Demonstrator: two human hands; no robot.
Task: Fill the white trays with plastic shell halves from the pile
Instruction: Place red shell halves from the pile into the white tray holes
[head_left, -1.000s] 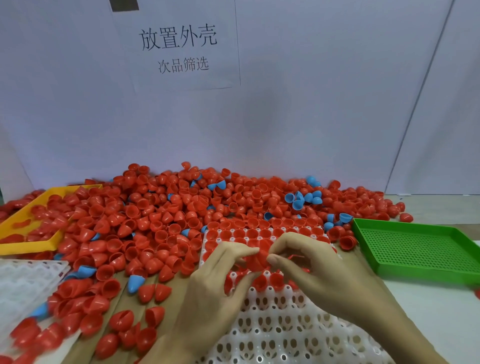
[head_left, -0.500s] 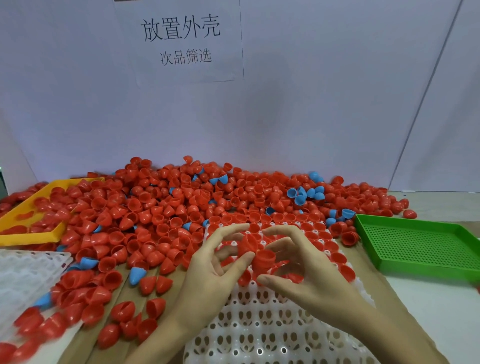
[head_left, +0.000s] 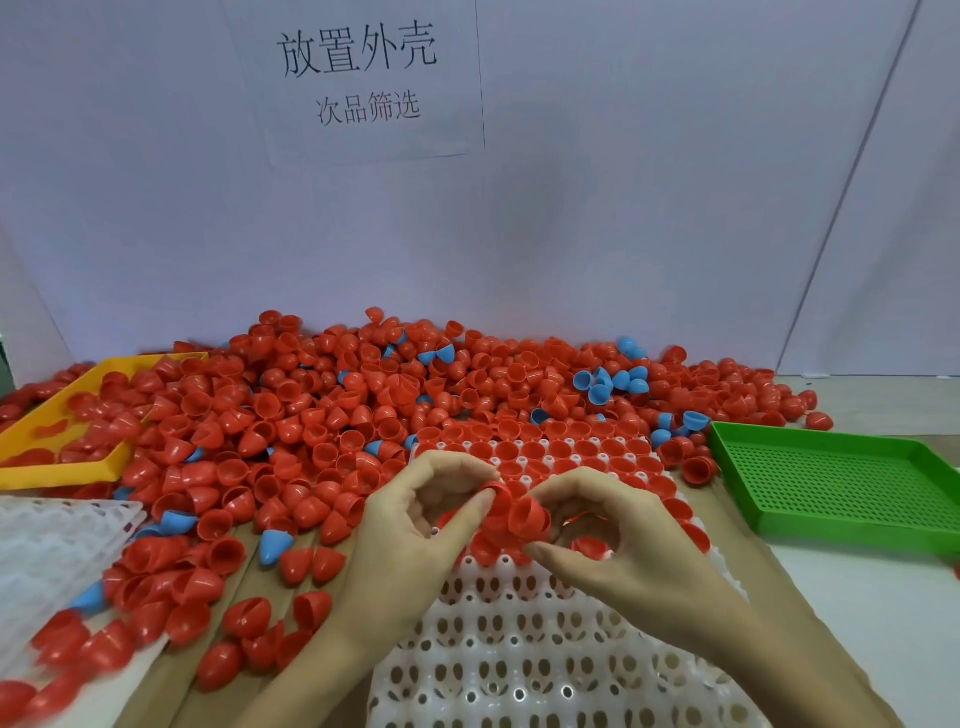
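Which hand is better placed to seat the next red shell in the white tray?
Right, probably: the right hand pinches a red shell directly over the white tray, beside its empty sockets. The left hand only touches another shell's rim.

Both hands, left hand (head_left: 415, 525) and right hand (head_left: 618, 540), pinch red shell halves (head_left: 527, 514) over the white tray (head_left: 519, 665).

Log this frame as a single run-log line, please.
left hand pinches red shell | right hand holds red shell | white tray far rows filled

Shell pile (head_left: 363, 415) behind tray (head_left: 519, 649)
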